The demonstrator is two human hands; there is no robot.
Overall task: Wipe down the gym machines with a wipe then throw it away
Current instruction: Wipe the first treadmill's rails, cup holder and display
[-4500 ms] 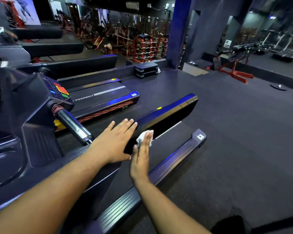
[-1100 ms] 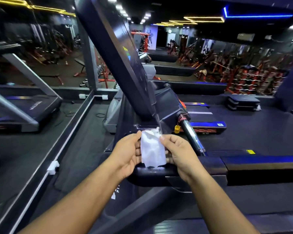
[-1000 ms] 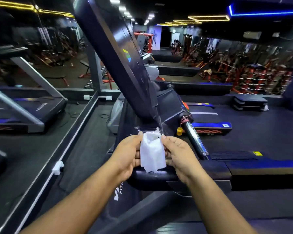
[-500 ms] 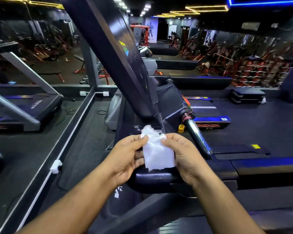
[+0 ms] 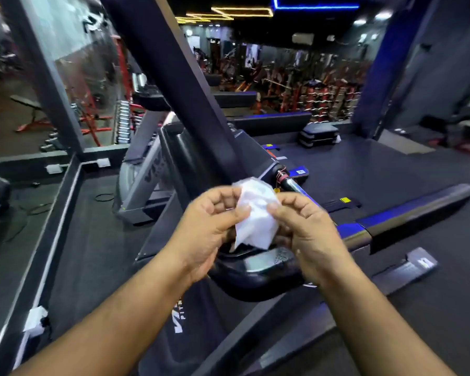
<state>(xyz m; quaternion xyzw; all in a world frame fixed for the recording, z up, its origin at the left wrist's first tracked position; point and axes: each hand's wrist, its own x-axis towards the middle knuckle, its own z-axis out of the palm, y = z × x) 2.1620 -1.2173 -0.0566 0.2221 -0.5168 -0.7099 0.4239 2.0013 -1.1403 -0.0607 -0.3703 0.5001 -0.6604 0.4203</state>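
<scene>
Above treadmill (image 5: 258, 278) console, near centre: both hands at chest-front. Left hand (image 5: 209, 226) pinches wipe (image 5: 255, 215) by left edge; right hand (image 5: 304, 229) pinches right edge, fingers curled. Wipe hangs crumpled between them, clear of machine. Advice: refold to expose clean face, flatten pad, then press onto console; avoid bunching.

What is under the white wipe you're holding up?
Below the wipe, held by the left hand and right hand, sits the treadmill's dark handlebar with a shiny panel. The part right behind the wipe is hidden.
</scene>
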